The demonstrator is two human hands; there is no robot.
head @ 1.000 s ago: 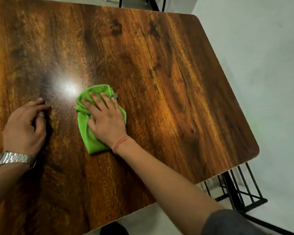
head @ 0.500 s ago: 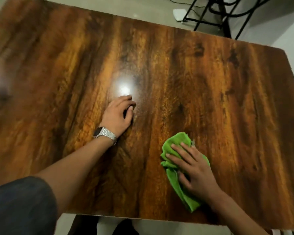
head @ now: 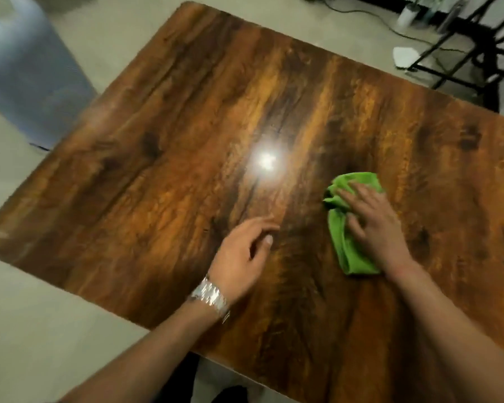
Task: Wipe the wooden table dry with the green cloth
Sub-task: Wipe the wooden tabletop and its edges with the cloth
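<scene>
The dark wooden table (head: 163, 175) fills most of the view, with a bright lamp glare near its middle. A bunched green cloth (head: 345, 242) lies on the right half of the table. My right hand (head: 376, 225) presses flat on the cloth with its fingers spread, and covers much of it. My left hand (head: 242, 254), with a metal watch at the wrist, is over the table left of the cloth, fingers relaxed and holding nothing.
A large translucent water jug (head: 26, 68) stands on the floor beyond the table's left corner. Black metal frames (head: 460, 48), cables and a white object (head: 405, 56) are on the floor at the back right. The table's near edge runs diagonally below my arms.
The view has swung left, so the table's left corner and the jug now show. My right hand and the cloth have slid farther away, and my left hand's fingers have loosened.
</scene>
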